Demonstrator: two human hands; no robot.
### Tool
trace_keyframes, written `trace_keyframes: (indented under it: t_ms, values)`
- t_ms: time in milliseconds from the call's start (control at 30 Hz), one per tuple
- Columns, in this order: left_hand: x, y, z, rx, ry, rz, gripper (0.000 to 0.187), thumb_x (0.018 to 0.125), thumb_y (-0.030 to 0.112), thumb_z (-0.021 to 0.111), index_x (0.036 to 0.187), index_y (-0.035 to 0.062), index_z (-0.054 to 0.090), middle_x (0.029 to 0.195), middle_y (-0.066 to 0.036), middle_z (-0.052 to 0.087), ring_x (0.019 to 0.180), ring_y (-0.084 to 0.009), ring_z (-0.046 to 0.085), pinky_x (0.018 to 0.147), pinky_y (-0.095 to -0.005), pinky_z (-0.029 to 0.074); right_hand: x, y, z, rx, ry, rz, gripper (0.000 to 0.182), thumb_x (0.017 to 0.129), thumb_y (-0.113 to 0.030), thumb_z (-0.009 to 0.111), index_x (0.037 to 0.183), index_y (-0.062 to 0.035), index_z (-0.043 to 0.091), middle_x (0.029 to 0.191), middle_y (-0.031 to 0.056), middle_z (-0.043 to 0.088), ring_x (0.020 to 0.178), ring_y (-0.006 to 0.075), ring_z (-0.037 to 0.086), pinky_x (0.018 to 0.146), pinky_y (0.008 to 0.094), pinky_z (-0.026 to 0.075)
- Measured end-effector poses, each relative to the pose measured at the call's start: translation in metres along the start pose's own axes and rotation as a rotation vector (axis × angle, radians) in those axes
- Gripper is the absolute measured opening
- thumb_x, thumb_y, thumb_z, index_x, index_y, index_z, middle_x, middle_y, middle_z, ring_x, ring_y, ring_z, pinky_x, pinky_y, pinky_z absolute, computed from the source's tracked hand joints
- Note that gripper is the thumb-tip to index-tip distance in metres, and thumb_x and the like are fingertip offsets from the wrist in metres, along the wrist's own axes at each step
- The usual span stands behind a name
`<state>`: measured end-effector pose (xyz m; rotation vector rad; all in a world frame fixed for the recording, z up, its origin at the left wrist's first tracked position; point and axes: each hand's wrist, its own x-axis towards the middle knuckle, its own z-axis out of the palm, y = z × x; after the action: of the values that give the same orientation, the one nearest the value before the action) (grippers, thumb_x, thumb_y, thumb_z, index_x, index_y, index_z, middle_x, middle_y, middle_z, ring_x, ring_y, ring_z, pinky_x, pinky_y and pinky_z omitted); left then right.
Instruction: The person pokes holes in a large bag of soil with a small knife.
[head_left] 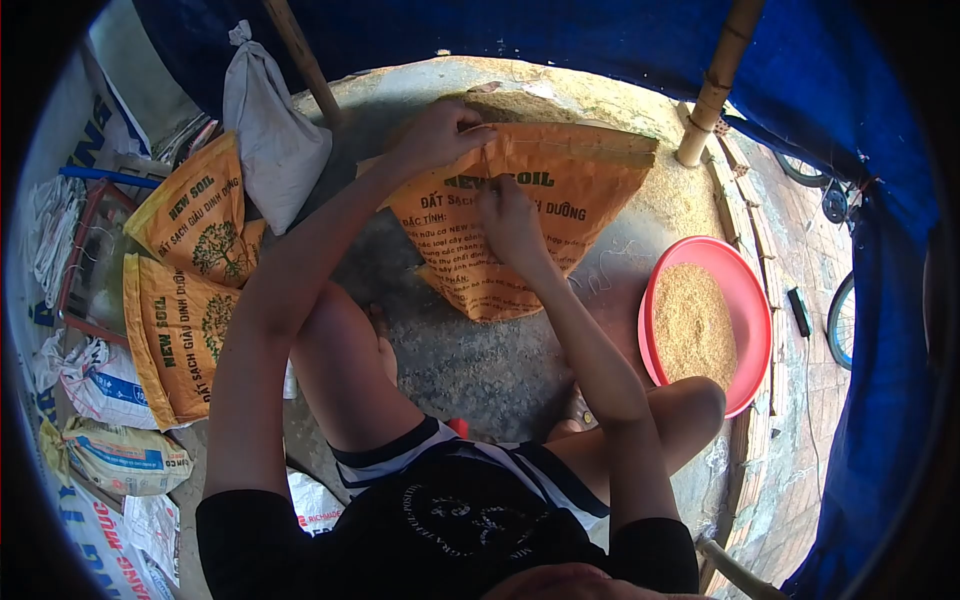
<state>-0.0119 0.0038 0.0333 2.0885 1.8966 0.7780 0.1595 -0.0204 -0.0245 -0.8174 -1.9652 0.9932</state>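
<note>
An orange printed bag [560, 185] stands on the floor between my legs, its top edge across the upper middle. At the top left corner of this bag is my left hand [447, 132], fingers closed on its edge. Just below and to the right, my right hand [508, 213] is held against the bag's front, its fingers drawn together near the seam. A thin strand seems to run between the two hands, too small to make out clearly.
A pink basin [762, 330] of yellowish husks sits at the right. Two orange bags [195, 215] and a tied white sack [265, 130] lie at the left. Bamboo poles [715, 85] and a blue tarp [600, 50] rise beyond.
</note>
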Motion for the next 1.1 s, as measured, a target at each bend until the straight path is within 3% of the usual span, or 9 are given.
trace_keyframes:
  t_ms: [67,133,200,367,467,533,833,967,1100]
  values:
    - [0.000,-0.002,-0.003,0.009,0.026,-0.003,0.043,0.078,0.042,0.063,0.086,-0.0009,0.064,0.073,-0.010,0.060,0.066,-0.0169,0.055,0.058,-0.0316,0.043,0.000,0.008,0.001,-0.139,0.099,-0.151,0.024,0.089,-0.018,0.043,0.092,0.0048,0.046,0.062,0.0141,0.057,0.050,0.0183,0.060,0.039,0.0324,0.043]
    - [0.000,-0.005,-0.003,0.016,0.052,-0.005,0.045,0.078,0.044,0.063,0.085,-0.0009,0.064,0.072,-0.010,0.060,0.066,-0.0169,0.056,0.058,-0.0317,0.044,-0.003,-0.019,-0.016,0.256,-0.127,0.315,0.026,0.088,-0.026,0.044,0.089,-0.0014,0.053,0.056,0.0067,0.050,0.042,0.0129,0.051,0.034,0.0244,0.038]
    - [0.001,-0.011,0.000,-0.037,0.080,-0.004,0.048,0.074,0.048,0.064,0.086,0.0014,0.066,0.060,-0.008,0.059,0.052,-0.0164,0.054,0.051,-0.0314,0.042,0.001,-0.019,-0.025,0.415,-0.158,0.384,0.024,0.088,-0.023,0.044,0.089,-0.0003,0.052,0.056,0.0061,0.050,0.040,0.0132,0.050,0.034,0.0259,0.038]
    - [0.004,-0.025,0.004,-0.088,0.025,0.032,0.049,0.077,0.049,0.061,0.090,0.0019,0.066,0.067,-0.009,0.061,0.058,-0.0176,0.057,0.055,-0.0317,0.044,0.008,-0.002,-0.033,0.649,-0.260,0.419,0.022,0.088,-0.022,0.045,0.089,-0.0006,0.051,0.055,0.0023,0.045,0.037,0.0102,0.043,0.034,0.0242,0.036]
    - [0.000,-0.017,-0.003,-0.065,-0.035,-0.011,0.049,0.079,0.048,0.059,0.091,0.0020,0.066,0.071,-0.009,0.063,0.062,-0.0180,0.058,0.058,-0.0320,0.045,0.011,0.011,-0.035,0.571,-0.336,0.415,0.020,0.086,-0.021,0.048,0.088,-0.0016,0.053,0.059,0.0069,0.051,0.043,0.0156,0.050,0.042,0.0289,0.043]
    - [-0.004,-0.012,-0.005,-0.032,-0.067,-0.043,0.048,0.079,0.048,0.059,0.092,0.0021,0.066,0.074,-0.009,0.064,0.063,-0.0181,0.059,0.059,-0.0321,0.045,0.011,0.016,-0.036,-0.121,-0.188,-0.036,0.016,0.084,-0.018,0.049,0.087,-0.0041,0.056,0.067,0.0118,0.058,0.058,0.0247,0.059,0.057,0.0365,0.047]
    - [-0.011,-0.002,-0.009,-0.032,-0.093,0.012,0.045,0.079,0.045,0.061,0.097,0.0038,0.066,0.080,-0.010,0.066,0.068,-0.0185,0.061,0.063,-0.0310,0.047,0.008,-0.010,-0.056,-0.670,-0.124,-0.010,0.016,0.083,-0.020,0.052,0.092,-0.0085,0.060,0.082,0.0144,0.064,0.080,0.0307,0.062,0.069,0.0422,0.046]
    - [-0.008,-0.008,-0.006,-0.094,-0.126,-0.008,0.041,0.079,0.040,0.062,0.098,0.0038,0.066,0.083,-0.010,0.066,0.071,-0.0179,0.061,0.065,-0.0302,0.046,0.010,-0.010,-0.055,-0.630,-0.001,-0.017,0.018,0.083,-0.018,0.050,0.092,-0.0059,0.060,0.081,0.0158,0.063,0.076,0.0311,0.062,0.067,0.0403,0.047]
    - [-0.010,-0.005,-0.009,-0.119,-0.160,-0.036,0.037,0.080,0.034,0.060,0.100,0.0036,0.065,0.086,-0.010,0.066,0.074,-0.0166,0.062,0.067,-0.0295,0.047,0.012,0.002,-0.061,-0.265,-0.305,-0.042,0.020,0.084,-0.015,0.047,0.093,-0.0017,0.059,0.076,0.0177,0.062,0.069,0.0288,0.061,0.064,0.0375,0.046]
